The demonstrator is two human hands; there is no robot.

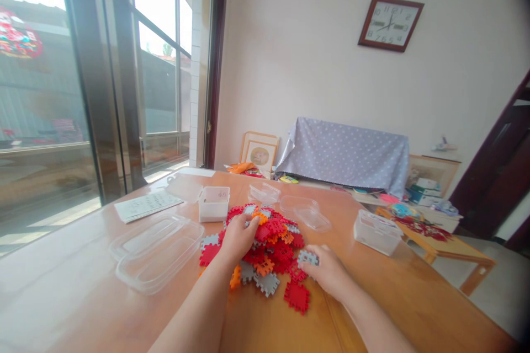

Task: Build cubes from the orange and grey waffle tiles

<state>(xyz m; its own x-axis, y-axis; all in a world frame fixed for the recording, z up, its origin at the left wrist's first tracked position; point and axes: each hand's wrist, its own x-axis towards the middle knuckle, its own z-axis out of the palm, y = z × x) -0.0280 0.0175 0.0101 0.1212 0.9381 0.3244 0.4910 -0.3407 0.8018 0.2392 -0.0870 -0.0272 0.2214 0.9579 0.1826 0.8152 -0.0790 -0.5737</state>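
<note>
Around the middle of the worktop, two hands, apart from each other: right hand clamped on one grey piece between thumb and fingers; left hand over the left part of the pile, fingertips at an orange piece, can't tell if gripped. Pile of red, orange and grey notched pieces sits under and to the right of the left hand, and to the left of the right hand; left hand is nearer, right hand just beside the pile's right side. Grey piece squarish, pile roughly rounded: no clear long axis on either. Pieces overlap, no reliable total. One red piece on the pile's near right side, toward the worktop's near edge. Left of pile: clear tray ware, one or two parts, can't tell; toward left edge, written paper, sheet count unclear. Behind pile's left side, one white box. Toward far edge: one small clear container, two clear lids. By right edge, one clear lidded box. Off the worktop: one wall clock, one dotted cloth, one small wooden table.
</note>
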